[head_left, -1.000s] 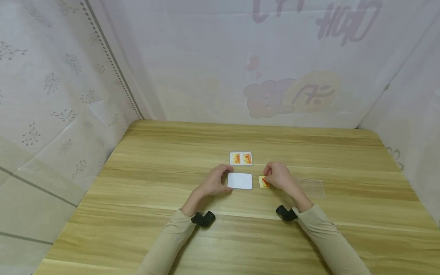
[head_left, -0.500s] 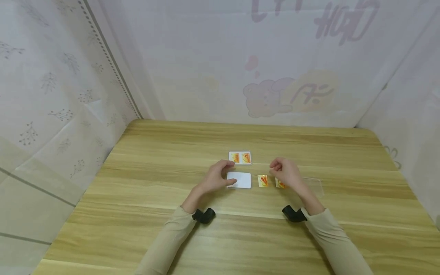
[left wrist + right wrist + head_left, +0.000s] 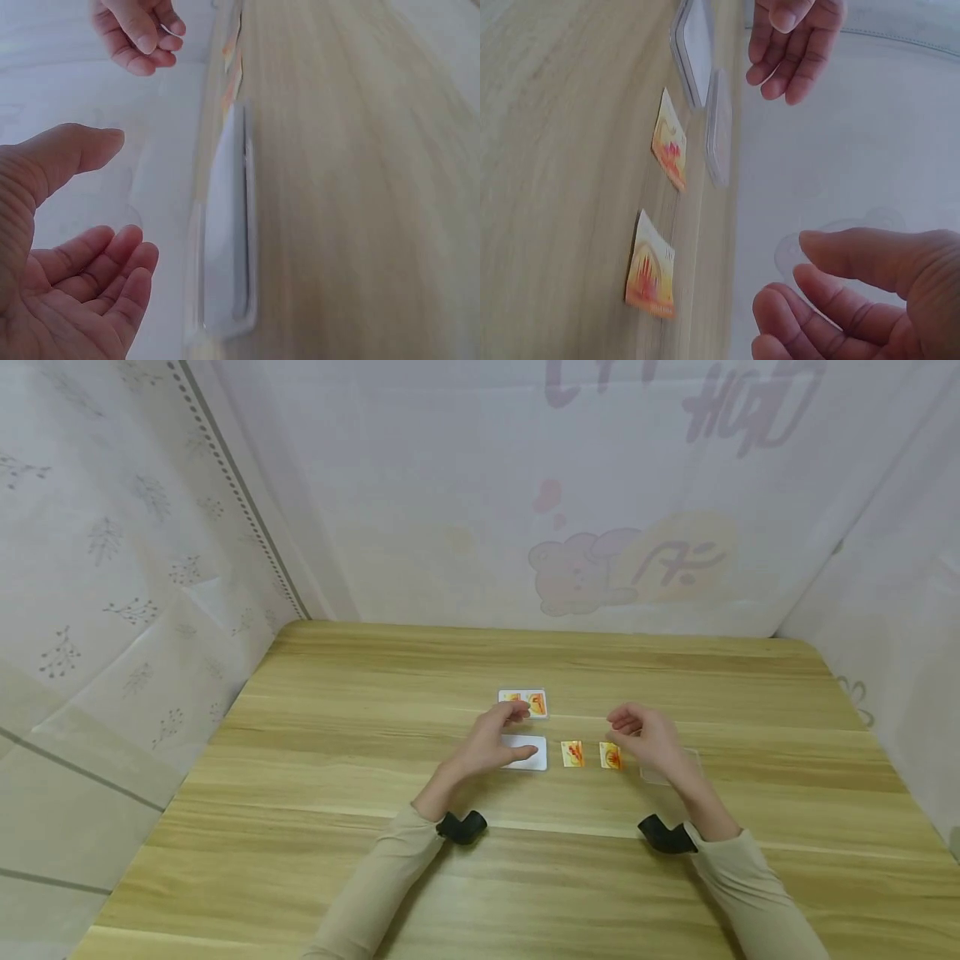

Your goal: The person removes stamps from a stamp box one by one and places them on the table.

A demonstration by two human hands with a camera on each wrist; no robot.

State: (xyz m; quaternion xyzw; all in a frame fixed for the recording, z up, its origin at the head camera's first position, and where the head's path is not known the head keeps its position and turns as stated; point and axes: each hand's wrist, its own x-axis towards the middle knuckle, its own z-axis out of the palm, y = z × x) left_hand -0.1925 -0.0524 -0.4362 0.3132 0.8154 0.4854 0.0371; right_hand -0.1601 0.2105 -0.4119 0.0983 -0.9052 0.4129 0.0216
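Note:
My left hand (image 3: 489, 743) hovers over a white card in a clear case (image 3: 534, 763), thumb and fingers apart with nothing between them. The left wrist view shows the case (image 3: 229, 255) lying on the table below the hand. My right hand (image 3: 648, 739) is raised above the table, fingers slightly bent and holding nothing. Two small orange-yellow stamps lie side by side between the hands: a left stamp (image 3: 572, 754) and a right stamp (image 3: 610, 756). The right wrist view shows the right stamp (image 3: 651, 274) has a red towered building on it.
Behind the white card lies another clear case (image 3: 537, 702) bearing two similar stamps, partly hidden by my left fingers. A transparent plastic cover (image 3: 655, 775) lies below my right hand. The wooden table (image 3: 375, 693) meets a patterned curtain (image 3: 420, 527) at the back.
My right hand has left the left stamp, drawing back to the right and uncovering the right stamp. My left hand has come off the white card's edge and shifted right over it.

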